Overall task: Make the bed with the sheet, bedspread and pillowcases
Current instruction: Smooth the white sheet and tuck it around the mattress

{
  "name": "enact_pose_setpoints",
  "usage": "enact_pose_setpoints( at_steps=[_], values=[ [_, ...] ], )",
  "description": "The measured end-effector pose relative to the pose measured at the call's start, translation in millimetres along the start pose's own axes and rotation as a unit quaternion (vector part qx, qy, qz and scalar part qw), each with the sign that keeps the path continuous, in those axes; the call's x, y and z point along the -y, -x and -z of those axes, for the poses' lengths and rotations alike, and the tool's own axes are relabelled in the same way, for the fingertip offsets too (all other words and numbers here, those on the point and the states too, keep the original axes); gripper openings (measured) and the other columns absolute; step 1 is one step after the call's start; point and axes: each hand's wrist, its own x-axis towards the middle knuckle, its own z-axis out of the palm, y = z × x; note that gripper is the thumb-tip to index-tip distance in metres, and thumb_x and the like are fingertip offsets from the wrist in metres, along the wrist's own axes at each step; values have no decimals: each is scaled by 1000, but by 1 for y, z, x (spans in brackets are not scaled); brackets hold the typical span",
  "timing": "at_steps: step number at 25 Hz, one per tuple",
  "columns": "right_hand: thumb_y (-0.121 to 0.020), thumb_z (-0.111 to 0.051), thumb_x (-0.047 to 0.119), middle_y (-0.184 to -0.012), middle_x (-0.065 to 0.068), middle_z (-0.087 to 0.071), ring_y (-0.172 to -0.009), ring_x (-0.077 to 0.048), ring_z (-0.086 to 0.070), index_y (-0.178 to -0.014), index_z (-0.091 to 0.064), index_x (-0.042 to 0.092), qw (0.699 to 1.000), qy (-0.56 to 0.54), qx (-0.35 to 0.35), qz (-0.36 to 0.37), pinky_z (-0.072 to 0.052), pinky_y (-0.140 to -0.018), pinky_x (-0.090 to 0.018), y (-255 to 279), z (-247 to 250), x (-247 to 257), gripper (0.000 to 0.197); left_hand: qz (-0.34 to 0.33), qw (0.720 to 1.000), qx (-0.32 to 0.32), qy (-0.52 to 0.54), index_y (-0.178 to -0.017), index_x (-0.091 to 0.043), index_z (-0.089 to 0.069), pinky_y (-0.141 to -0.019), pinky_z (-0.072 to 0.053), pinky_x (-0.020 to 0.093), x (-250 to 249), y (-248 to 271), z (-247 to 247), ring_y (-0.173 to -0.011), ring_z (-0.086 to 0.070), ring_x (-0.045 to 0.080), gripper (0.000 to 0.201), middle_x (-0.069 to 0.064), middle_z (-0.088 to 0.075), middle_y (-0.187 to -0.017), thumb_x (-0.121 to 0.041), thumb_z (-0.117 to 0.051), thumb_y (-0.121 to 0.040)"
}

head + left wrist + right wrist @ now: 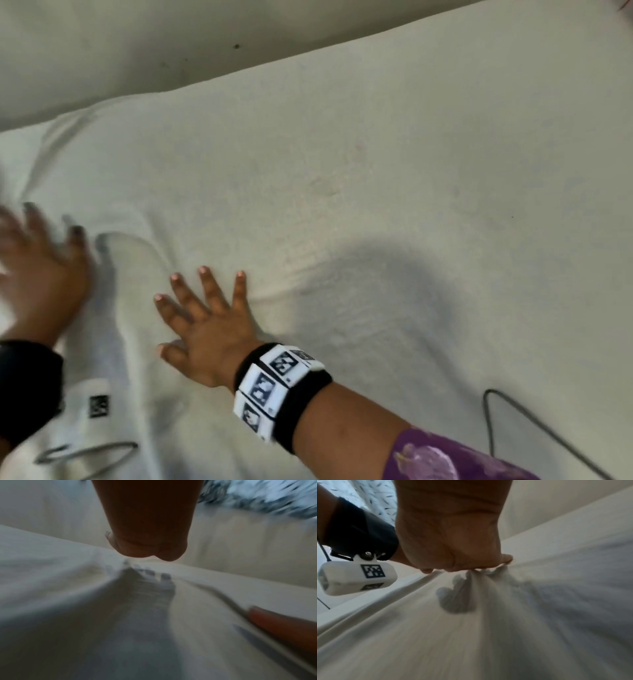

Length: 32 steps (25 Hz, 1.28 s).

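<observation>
An off-white sheet (376, 178) covers the bed and fills most of the head view, with soft creases near my hands. My right hand (202, 318) lies flat on the sheet at lower centre, fingers straight and spread, palm down. My left hand (41, 263) is at the far left edge, blurred by motion, fingers spread over the sheet. The left wrist view shows the heel of the left hand (147, 543) just above the sheet (68, 588) and its shadow. In the right wrist view the right hand (453, 550) presses on the sheet (488, 628).
A pale wall or headboard (171, 44) runs along the far side of the bed. A thin grey cable (507, 421) lies on the sheet at lower right, another loop (85, 452) at lower left. Patterned fabric (265, 499) shows beyond the bed.
</observation>
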Motion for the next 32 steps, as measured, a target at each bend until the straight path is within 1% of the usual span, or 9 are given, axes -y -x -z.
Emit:
enact_pose_setpoints(
  at_steps=[1, 4, 6, 12, 18, 23, 27, 29, 32],
  values=[
    [-97, -26, 51, -160, 0, 16, -142, -34, 25, -153, -3, 27, 999, -26, -32, -25, 13, -103, -70, 11, -6, 1, 65, 62, 998, 14, -5, -149, -16, -34, -118, 8, 44, -43, 36, 28, -147, 17, 27, 84, 6, -3, -163, -74, -15, -91],
    [-90, -32, 42, -161, -8, -7, -147, -35, 2, -150, -25, 13, 978, -90, -153, -110, 1, -109, -66, 67, -32, 6, 67, -25, 996, 58, 64, -153, -18, -19, -113, 17, 44, -195, 136, 122, -150, 4, 23, 66, 10, -3, -162, -52, -21, -96],
    [-90, -37, 39, -160, -10, -12, -148, -30, -1, -149, -26, 8, 986, -64, -141, -55, -3, -112, -57, 103, -60, 14, 68, -24, 992, 110, 60, -154, -22, -16, -117, 10, 50, -234, 202, 165, -149, 4, 19, 63, 2, 2, -162, -48, -17, -96],
    [-91, -36, 50, -159, -14, -6, -147, -30, 4, -151, -21, 8, 1000, -7, 13, 6, 2, -115, -51, 129, -112, 64, 74, 64, 988, 136, -24, -154, -33, -6, -116, 9, 56, -168, 240, 151, -150, 1, 19, 71, -3, 0, -163, -63, -15, -90],
    [-99, -21, 49, -144, -14, 44, -126, -39, 48, -147, 22, 8, 995, 52, 69, 57, 26, -103, -63, 116, -112, 124, 76, 105, 983, 148, -16, -153, -38, -5, -117, 10, 54, -112, 248, 174, -149, 1, 16, 73, -5, 1, -163, -69, -16, -87],
    [-100, -25, 44, -148, -10, 39, -126, -35, 49, -150, 15, 10, 992, 21, 83, 94, 27, -104, -60, 115, -118, 136, 73, 136, 976, 172, -2, -152, -41, 0, -118, 8, 51, -99, 252, 182, -149, 8, 14, 80, -9, 5, -162, -76, -12, -81],
    [-98, -30, 41, -160, -8, 5, -145, -28, 20, -152, -9, 8, 989, -59, 11, 138, 21, -111, -55, 129, -117, 123, 67, 151, 970, 189, -28, -151, -36, -14, -113, 8, 61, -101, 247, 195, -149, 0, 18, 82, -6, -7, -162, -77, -15, -80],
    [-94, -31, 42, -160, -11, -11, -148, -29, 2, -150, -23, 7, 992, -79, -52, 81, 8, -113, -53, 138, -114, 109, 66, 126, 981, 139, -50, -143, -25, -37, -112, 5, 66, -117, 232, 199, -147, -12, 24, 74, 4, -28, -156, -68, -22, -85],
    [-94, -30, 40, -160, -12, -8, -147, -30, 4, -150, -23, 7, 981, -130, -143, -21, 5, -114, -52, 121, -94, 75, 65, 38, 996, 78, -24, -140, -12, -44, -115, 1, 59, -143, 178, 197, -147, -17, 28, 66, 12, -31, -154, -54, -31, -90]
  ],
)
